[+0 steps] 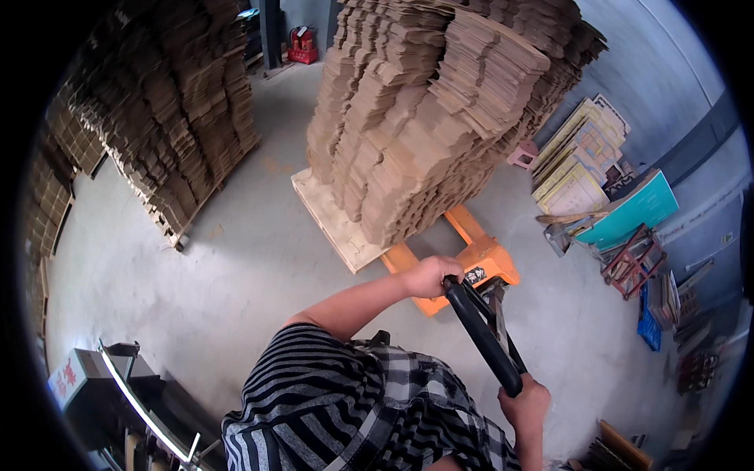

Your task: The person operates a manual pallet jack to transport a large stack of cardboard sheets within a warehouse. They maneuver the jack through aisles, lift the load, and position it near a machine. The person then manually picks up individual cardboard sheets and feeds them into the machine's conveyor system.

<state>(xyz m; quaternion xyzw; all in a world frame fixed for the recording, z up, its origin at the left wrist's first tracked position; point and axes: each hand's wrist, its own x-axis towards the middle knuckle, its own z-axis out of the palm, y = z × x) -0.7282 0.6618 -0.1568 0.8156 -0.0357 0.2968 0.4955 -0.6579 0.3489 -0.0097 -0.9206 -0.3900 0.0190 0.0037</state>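
Note:
The black loop handle (485, 339) of an orange pallet jack (488, 259) slants across in front of me. My left hand (433, 276) is closed round its far end. Round the near end, at the right, my right hand (526, 403) is closed too. Beyond the handle, the jack's forks run toward a wooden pallet (330, 218), partly hidden under the load. On that pallet stands a tall stack of flat brown cardboard sheets (408, 133), in several uneven columns.
Another cardboard stack (169, 118) stands at the left on its own pallet. Boards (581, 161), a teal panel (632, 210), a red metal frame (632, 263) and a blue crate (649, 318) line the right wall. A grey machine (102, 385) is at lower left; a red extinguisher box (302, 47) is far back.

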